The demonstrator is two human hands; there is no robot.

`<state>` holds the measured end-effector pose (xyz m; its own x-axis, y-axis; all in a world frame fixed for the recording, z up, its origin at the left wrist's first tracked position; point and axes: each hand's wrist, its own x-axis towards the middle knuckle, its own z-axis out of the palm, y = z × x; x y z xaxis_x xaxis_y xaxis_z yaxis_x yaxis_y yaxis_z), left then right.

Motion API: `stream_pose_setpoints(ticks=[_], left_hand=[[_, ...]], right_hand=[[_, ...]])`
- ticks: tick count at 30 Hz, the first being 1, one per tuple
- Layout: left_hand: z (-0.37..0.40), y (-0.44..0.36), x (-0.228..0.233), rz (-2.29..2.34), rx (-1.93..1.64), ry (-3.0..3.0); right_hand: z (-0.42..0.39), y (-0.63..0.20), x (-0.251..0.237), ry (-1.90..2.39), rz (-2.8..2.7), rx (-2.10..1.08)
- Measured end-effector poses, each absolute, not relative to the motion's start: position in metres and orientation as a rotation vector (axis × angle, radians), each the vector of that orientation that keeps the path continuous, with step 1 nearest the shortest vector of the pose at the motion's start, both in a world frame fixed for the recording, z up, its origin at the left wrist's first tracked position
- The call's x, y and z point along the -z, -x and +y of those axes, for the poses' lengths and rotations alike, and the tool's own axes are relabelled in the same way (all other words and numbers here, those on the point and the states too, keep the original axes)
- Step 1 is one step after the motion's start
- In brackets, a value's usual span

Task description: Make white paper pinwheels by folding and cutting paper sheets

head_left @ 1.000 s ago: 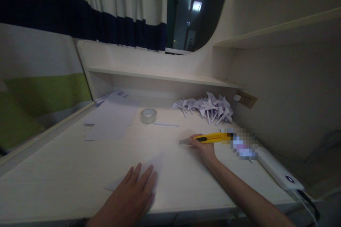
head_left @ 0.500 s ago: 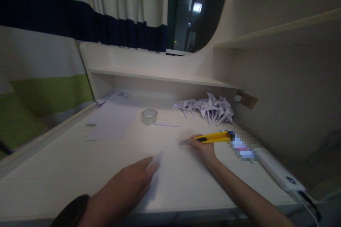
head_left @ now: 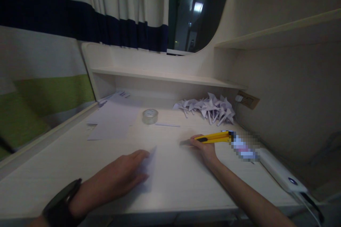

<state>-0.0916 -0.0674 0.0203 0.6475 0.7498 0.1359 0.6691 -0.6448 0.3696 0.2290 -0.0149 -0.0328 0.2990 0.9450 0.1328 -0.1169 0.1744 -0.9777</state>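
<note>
My left hand (head_left: 124,173), with a dark watch (head_left: 64,197) on its wrist, is over the front of the desk. Its thumb and fingers are around a small folded piece of white paper (head_left: 151,170), one edge standing up. My right hand (head_left: 205,150) grips a yellow utility knife (head_left: 217,137), its blade out and pointing left, low over the desk. Beyond the hands stand a roll of clear tape (head_left: 150,116) and a thin rolled paper stick (head_left: 167,125) lying flat.
White paper sheets (head_left: 114,120) lie at the back left. Several paper pinwheels (head_left: 210,108) are heaped at the back right. A blurred-out phone (head_left: 243,149) and a white power strip or bank (head_left: 279,170) with cables lie on the right, below a wall socket (head_left: 249,100).
My left hand has shifted a little left with the folded paper, its thumb and fingers now further apart. My right hand and the utility knife have stayed in place.
</note>
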Motion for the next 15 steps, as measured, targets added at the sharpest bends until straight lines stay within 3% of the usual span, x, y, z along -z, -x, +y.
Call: stream_pose_setpoints(ticks=[4,15], left_hand=[[-0.049,0.104,-0.012,1.204,-0.573,-2.483],[-0.028,0.118,0.003,1.226,-0.490,-2.650]], right_hand=[[-0.017,-0.228,0.031,1.124,-0.948,-0.961],[-0.018,-0.226,0.028,1.127,-0.936,-0.938]])
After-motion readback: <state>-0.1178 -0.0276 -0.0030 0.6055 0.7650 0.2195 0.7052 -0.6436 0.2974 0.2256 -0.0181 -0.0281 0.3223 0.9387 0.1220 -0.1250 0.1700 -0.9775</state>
